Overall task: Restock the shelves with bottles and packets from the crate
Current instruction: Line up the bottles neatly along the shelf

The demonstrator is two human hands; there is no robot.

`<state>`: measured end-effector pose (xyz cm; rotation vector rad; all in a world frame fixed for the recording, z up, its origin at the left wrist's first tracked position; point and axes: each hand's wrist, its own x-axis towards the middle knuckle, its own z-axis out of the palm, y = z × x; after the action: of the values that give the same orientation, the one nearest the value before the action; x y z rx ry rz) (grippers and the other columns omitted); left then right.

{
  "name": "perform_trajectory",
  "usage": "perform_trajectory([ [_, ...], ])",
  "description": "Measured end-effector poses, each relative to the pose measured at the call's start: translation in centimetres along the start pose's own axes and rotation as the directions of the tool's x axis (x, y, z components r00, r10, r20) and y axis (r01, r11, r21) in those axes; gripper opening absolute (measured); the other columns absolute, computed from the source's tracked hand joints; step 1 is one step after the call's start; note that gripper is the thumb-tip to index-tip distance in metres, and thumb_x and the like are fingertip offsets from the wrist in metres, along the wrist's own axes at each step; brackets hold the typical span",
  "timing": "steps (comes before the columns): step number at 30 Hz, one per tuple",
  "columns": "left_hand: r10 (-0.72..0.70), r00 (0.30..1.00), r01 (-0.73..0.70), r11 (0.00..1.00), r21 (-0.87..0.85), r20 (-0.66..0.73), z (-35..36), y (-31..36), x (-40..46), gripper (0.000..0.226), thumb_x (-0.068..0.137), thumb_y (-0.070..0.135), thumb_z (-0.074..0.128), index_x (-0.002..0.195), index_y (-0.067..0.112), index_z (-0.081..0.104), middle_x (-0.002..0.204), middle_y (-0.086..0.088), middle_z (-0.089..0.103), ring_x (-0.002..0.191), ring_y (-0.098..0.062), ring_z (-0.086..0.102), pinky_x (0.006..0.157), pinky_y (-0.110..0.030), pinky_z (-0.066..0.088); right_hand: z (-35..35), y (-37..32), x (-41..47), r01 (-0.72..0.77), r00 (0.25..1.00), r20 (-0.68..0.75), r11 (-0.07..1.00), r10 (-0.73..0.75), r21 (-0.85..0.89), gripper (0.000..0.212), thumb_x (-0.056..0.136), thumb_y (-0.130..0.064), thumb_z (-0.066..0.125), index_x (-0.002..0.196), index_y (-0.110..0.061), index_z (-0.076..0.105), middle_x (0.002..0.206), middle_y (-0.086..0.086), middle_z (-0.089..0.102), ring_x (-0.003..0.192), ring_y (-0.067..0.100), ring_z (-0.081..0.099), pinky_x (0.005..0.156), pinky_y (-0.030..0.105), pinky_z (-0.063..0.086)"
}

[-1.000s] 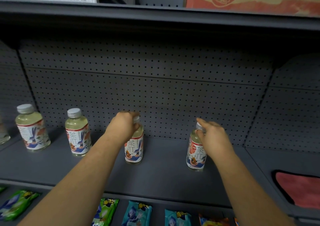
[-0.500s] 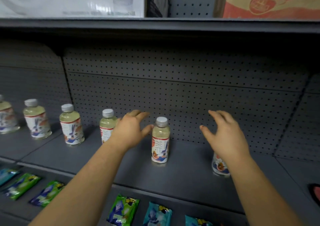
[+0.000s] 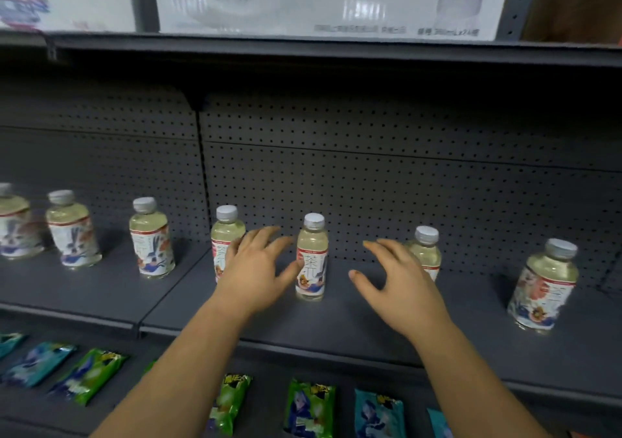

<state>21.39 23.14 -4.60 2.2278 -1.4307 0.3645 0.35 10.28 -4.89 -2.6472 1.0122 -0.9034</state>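
Observation:
Several pale tea bottles with white caps stand in a row on the grey shelf point(image 3: 336, 323). The middle bottle point(image 3: 312, 257) stands upright between my two hands. My left hand point(image 3: 257, 269) hovers with spread fingers just left of it, partly covering another bottle point(image 3: 226, 232). My right hand point(image 3: 397, 283) hovers open to the right, in front of a bottle point(image 3: 424, 249). Neither hand holds anything. Another bottle point(image 3: 543, 284) stands at the far right, and more point(image 3: 151, 239) stand to the left.
Green and teal snack packets point(image 3: 309, 407) lie in a row on the lower shelf. White cartons point(image 3: 323, 0) and a brown box point(image 3: 572, 3) sit on the shelf above. A perforated grey back panel closes the bay.
Both hands let go of the bottle caps they gripped a second ago and drew back open. The view shifted so more bottles show, including one at the far right.

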Motion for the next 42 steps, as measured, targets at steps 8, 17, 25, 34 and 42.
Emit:
perform_trajectory([
  [8, -0.096, 0.995, 0.096, 0.995, 0.013, -0.012, -1.0, -6.9, 3.2, 0.051, 0.093, 0.057, 0.045, 0.139, 0.034, 0.044, 0.152, 0.004, 0.032, 0.137, -0.022, 0.033, 0.114, -0.049, 0.019, 4.1, -4.8, 5.0, -0.015, 1.000, 0.016, 1.000, 0.015, 0.005, 0.058, 0.093, -0.050, 0.054, 0.146, -0.031, 0.040, 0.150, -0.008, 0.036, 0.136, 0.017, 0.038, 0.101, 0.037, 0.045],
  [17, -0.183, 0.983, 0.183, 0.978, 0.098, -0.006, -0.5, -10.3, 7.7, 0.048, 0.095, 0.050, 0.045, 0.140, 0.031, 0.044, 0.151, 0.001, 0.033, 0.135, -0.024, 0.036, 0.115, -0.054, 0.019, 7.3, -5.9, 10.0, -0.087, 0.995, 0.049, 0.992, 0.082, 0.093, 0.056, 0.097, -0.048, 0.051, 0.149, -0.034, 0.036, 0.152, -0.004, 0.034, 0.134, 0.021, 0.039, 0.102, 0.038, 0.043],
  [25, -0.130, 0.990, 0.133, 0.990, -0.053, 0.062, 0.4, -12.6, 9.5, 0.044, 0.098, 0.037, 0.047, 0.140, 0.024, 0.045, 0.137, -0.004, 0.047, 0.113, -0.029, 0.054, 0.097, -0.045, 0.041, 9.1, -7.3, 10.8, -0.215, 0.977, 0.032, 0.971, 0.213, 0.105, 0.046, 0.100, -0.036, 0.050, 0.146, -0.033, 0.044, 0.135, 0.006, 0.051, 0.116, 0.023, 0.053, 0.089, 0.035, 0.050],
  [34, -0.060, 0.995, 0.070, 0.990, -0.121, 0.086, -0.1, -13.1, 9.7, 0.044, 0.098, 0.030, 0.051, 0.140, 0.018, 0.048, 0.134, -0.012, 0.048, 0.109, -0.033, 0.057, 0.083, -0.038, 0.047, 8.8, -7.8, 10.5, -0.260, 0.966, 0.013, 0.964, 0.259, 0.053, 0.042, 0.101, -0.029, 0.052, 0.143, -0.030, 0.050, 0.127, 0.012, 0.053, 0.110, 0.029, 0.056, 0.090, 0.035, 0.050],
  [42, -0.091, 0.993, 0.103, 0.981, -0.166, 0.079, -0.1, -12.8, 9.2, 0.045, 0.096, 0.030, 0.054, 0.140, 0.019, 0.050, 0.134, -0.012, 0.049, 0.108, -0.034, 0.057, 0.086, -0.039, 0.049, 8.0, -7.5, 9.9, -0.247, 0.969, 0.036, 0.967, 0.245, 0.055, 0.042, 0.100, -0.028, 0.054, 0.141, -0.030, 0.051, 0.122, 0.011, 0.056, 0.110, 0.027, 0.056, 0.090, 0.032, 0.047],
])
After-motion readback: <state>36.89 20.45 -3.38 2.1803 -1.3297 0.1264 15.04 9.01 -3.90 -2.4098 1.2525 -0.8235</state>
